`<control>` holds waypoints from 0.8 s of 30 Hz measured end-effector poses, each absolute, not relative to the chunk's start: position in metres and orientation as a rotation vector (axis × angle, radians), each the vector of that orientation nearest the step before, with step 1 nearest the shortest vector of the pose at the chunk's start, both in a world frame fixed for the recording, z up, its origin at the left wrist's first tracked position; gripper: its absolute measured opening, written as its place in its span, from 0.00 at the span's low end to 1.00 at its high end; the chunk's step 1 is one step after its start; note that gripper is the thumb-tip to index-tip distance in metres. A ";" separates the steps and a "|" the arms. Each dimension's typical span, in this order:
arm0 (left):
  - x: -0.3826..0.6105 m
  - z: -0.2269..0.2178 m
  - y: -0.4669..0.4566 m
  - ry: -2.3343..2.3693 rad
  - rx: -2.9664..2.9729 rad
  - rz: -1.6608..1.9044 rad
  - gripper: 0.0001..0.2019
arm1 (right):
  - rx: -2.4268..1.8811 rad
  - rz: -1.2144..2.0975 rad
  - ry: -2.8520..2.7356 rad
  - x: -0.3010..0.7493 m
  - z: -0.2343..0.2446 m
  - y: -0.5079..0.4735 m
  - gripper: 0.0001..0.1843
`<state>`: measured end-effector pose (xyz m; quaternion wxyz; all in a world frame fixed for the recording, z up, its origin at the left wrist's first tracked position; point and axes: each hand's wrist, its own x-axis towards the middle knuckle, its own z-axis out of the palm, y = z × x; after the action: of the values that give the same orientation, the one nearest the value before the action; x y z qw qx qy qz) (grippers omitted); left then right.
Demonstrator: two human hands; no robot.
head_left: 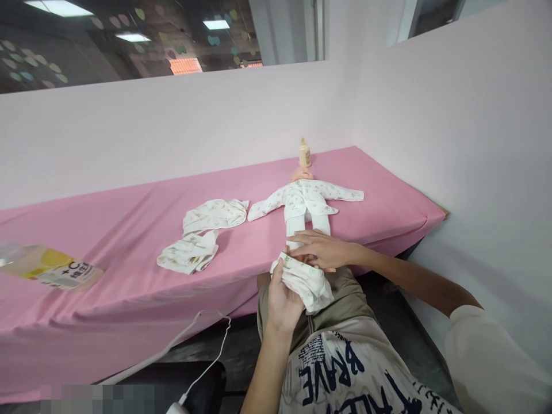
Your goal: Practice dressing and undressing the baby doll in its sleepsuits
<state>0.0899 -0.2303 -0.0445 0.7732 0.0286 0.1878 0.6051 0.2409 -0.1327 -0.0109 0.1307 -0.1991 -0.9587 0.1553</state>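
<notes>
A baby doll (295, 225) lies on its back on the pink-covered table, its feet toward me. It wears a white printed top (302, 198) with both sleeves spread wide, and its legs are white. My left hand (284, 302) grips the edge of a bunched white printed baby garment (307, 282) just below the doll's feet. My right hand (321, 250) lies across the doll's lower legs, fingers stretched and spread, beside the garment's opening. The feet are hidden behind my fingers and the cloth.
Two crumpled white printed cloths (215, 215) (190, 253) lie left of the doll. A pale bottle (305, 154) stands behind its head. A yellow-labelled drink bottle (52, 267) is at far left. A white cable (172, 345) hangs near the front edge; walls border the back and right.
</notes>
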 end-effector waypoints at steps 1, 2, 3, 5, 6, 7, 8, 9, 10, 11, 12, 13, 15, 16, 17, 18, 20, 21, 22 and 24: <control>0.090 -0.041 -0.228 0.396 0.062 1.324 0.14 | -0.577 0.547 -2.713 0.242 -0.010 -0.136 0.20; 0.090 -0.038 -0.225 0.386 0.058 1.331 0.15 | -0.589 0.660 -2.633 0.244 -0.008 -0.139 0.17; 0.091 -0.036 -0.224 0.383 0.056 1.326 0.15 | -0.623 0.782 -2.545 0.246 -0.007 -0.144 0.15; 0.094 -0.034 -0.222 0.410 0.081 1.302 0.14 | -0.725 1.004 -2.385 0.249 -0.003 -0.153 0.16; 0.097 -0.033 -0.221 0.436 0.101 1.310 0.13 | -0.763 1.080 -2.337 0.250 -0.001 -0.157 0.17; 0.100 -0.033 -0.221 0.470 0.124 1.330 0.13 | -0.785 1.119 -2.318 0.249 0.000 -0.162 0.17; 0.103 -0.033 -0.222 0.507 0.145 1.360 0.14 | -0.788 1.119 -2.331 0.247 0.001 -0.166 0.16; 0.107 -0.033 -0.222 0.542 0.165 1.396 0.15 | -0.786 1.083 -2.366 0.244 0.001 -0.170 0.18; 0.109 -0.032 -0.222 0.572 0.183 1.425 0.16 | -0.793 1.020 -2.407 0.240 0.000 -0.174 0.22; 0.111 -0.032 -0.222 0.595 0.199 1.435 0.17 | -0.814 0.942 -2.441 0.236 -0.002 -0.177 0.27; 0.113 -0.032 -0.222 0.610 0.217 1.437 0.17 | -0.844 0.864 -2.463 0.231 -0.004 -0.180 0.29; 0.113 -0.032 -0.221 0.617 0.236 1.436 0.18 | -0.871 0.795 -2.471 0.227 -0.008 -0.182 0.27; 0.113 -0.033 -0.221 0.624 0.269 1.436 0.18 | -0.919 0.708 -2.461 0.220 -0.014 -0.185 0.19; 0.112 -0.034 -0.221 0.629 0.280 1.447 0.18 | -0.942 0.691 -2.449 0.218 -0.017 -0.186 0.15; 0.112 -0.035 -0.221 0.635 0.287 1.467 0.18 | -0.971 0.684 -2.428 0.216 -0.019 -0.187 0.13; 0.111 -0.036 -0.222 0.640 0.291 1.487 0.18 | -1.005 0.684 -2.401 0.216 -0.021 -0.187 0.12; 0.111 -0.038 -0.223 0.642 0.299 1.511 0.18 | -1.073 0.699 -2.331 0.217 -0.020 -0.187 0.11; 0.112 -0.038 -0.224 0.636 0.308 1.521 0.19 | -1.100 0.712 -2.293 0.218 -0.019 -0.187 0.10; 0.112 -0.039 -0.224 0.628 0.323 1.528 0.19 | -1.119 0.729 -2.255 0.220 -0.017 -0.187 0.07; 0.115 -0.038 -0.225 0.621 0.378 1.533 0.19 | -1.141 0.771 -2.180 0.222 -0.012 -0.186 0.04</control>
<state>0.1147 -0.2250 -0.0378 0.6614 0.1670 0.2746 0.6777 0.2218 -0.1855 -0.0125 0.2780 -0.4251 -0.8121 0.2874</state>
